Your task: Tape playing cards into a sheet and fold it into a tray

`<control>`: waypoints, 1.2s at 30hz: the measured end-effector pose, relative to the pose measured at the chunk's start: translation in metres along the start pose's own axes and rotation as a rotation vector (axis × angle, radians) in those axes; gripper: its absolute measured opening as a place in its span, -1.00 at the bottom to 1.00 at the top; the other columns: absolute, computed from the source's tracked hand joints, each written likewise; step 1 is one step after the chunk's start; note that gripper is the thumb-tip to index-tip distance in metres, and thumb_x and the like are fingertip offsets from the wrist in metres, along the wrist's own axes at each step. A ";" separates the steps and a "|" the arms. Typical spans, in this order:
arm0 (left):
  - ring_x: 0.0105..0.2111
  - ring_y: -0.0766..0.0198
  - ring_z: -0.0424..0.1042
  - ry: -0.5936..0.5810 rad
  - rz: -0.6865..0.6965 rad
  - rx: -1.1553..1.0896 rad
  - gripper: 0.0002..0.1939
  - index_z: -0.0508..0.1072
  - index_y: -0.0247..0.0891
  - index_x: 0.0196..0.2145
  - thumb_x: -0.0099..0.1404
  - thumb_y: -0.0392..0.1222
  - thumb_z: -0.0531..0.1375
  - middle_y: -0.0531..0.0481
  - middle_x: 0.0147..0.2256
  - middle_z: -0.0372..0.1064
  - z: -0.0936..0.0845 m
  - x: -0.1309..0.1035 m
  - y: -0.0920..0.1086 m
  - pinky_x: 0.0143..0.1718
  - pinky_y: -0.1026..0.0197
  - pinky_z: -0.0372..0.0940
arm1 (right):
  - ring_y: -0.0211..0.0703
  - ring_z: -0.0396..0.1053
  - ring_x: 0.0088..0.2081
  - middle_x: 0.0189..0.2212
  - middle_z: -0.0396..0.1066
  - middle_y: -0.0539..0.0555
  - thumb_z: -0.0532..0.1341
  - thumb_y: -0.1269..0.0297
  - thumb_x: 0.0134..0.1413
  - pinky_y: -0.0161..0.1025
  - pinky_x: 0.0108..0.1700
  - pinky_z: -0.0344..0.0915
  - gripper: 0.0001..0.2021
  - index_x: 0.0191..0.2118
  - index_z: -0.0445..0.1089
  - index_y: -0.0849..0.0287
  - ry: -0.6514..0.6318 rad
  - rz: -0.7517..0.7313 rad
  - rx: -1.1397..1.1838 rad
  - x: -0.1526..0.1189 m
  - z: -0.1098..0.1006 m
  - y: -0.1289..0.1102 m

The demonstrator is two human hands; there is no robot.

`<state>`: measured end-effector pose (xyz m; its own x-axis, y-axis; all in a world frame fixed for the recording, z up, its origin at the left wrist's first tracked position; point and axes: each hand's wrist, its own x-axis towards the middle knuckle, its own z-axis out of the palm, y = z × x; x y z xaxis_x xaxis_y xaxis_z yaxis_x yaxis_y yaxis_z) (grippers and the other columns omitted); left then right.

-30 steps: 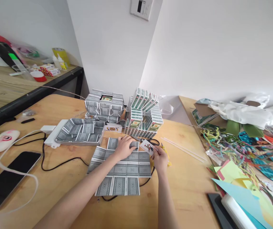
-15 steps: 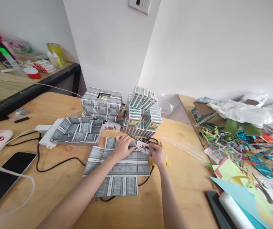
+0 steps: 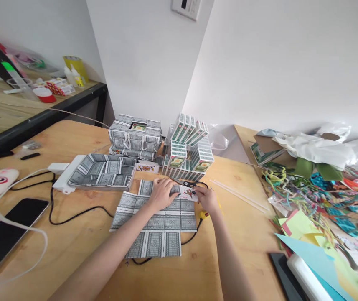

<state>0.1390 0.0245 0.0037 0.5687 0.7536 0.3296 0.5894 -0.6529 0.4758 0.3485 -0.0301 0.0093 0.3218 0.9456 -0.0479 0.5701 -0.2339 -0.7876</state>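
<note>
Playing cards joined edge to edge, grey backs up, form a sheet (image 3: 156, 221) on the table. My left hand (image 3: 163, 194) rests on the sheet's far row, fingers spread over the cards, thumb pointing right. To its right lies a face-up playing card (image 3: 188, 192) with a coloured figure, at the end of that row. My right hand (image 3: 208, 199) pinches this card's right edge. Black-handled scissors (image 3: 194, 183) lie just behind the card. A yellow tool (image 3: 204, 215) with a black cord is partly hidden by my right hand and forearm.
Behind are an open tray of cards (image 3: 103, 171), a card-covered block (image 3: 135, 136) and stacked card boxes (image 3: 186, 150). White sticks (image 3: 239, 195) lie to the right, near colourful craft scraps (image 3: 316, 200). A phone (image 3: 9, 230) and cables are left.
My right hand has shifted slightly up and right along the card's edge, showing more of its face. My left hand stays on the sheet. The view has moved a little.
</note>
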 end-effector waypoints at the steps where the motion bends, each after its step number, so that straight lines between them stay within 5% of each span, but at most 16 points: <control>1: -0.13 0.10 0.27 -0.001 0.002 -0.002 -0.73 0.31 -0.24 -0.18 0.21 -0.06 0.11 -0.08 -0.19 0.33 0.000 0.000 0.000 -0.12 0.04 -0.02 | -0.16 0.36 -0.55 -0.67 0.41 0.01 0.11 0.17 -0.14 -0.28 -0.47 0.27 -0.70 -0.36 0.53 0.15 -0.001 -0.006 -0.004 0.001 0.000 0.000; 11: -0.14 0.10 0.27 0.010 0.003 -0.015 -0.76 0.32 -0.23 -0.19 0.21 -0.09 0.10 -0.08 -0.20 0.33 -0.001 -0.001 0.000 -0.13 0.04 -0.02 | -0.11 0.43 -0.35 -0.40 0.51 0.05 0.10 0.23 -0.06 -0.23 -0.28 0.30 -0.76 -0.34 0.50 0.11 -0.051 -0.128 -0.135 0.009 0.000 0.002; 17: -0.17 0.16 0.28 0.015 0.011 -0.016 -0.79 0.33 -0.22 -0.18 0.28 -0.23 -0.03 -0.06 -0.22 0.36 0.000 -0.001 -0.001 -0.14 0.05 -0.02 | -0.10 0.43 -0.26 -0.27 0.51 0.07 0.08 0.29 -0.01 -0.22 -0.23 0.30 -0.73 -0.24 0.50 0.10 -0.211 -0.240 -0.111 0.012 -0.005 -0.001; 36: -0.15 0.14 0.27 0.008 0.021 -0.011 -0.74 0.34 -0.20 -0.12 0.30 -0.22 -0.06 -0.08 -0.19 0.36 0.001 -0.002 0.001 -0.17 0.04 -0.02 | -0.12 0.44 -0.34 -0.39 0.53 0.04 0.10 0.26 -0.04 -0.23 -0.25 0.32 -0.76 -0.34 0.53 0.10 -0.108 -0.185 -0.049 0.015 0.008 0.000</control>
<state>0.1389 0.0223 0.0028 0.5762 0.7404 0.3461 0.5708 -0.6676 0.4779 0.3468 -0.0144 0.0037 0.1268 0.9916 0.0268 0.6490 -0.0625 -0.7583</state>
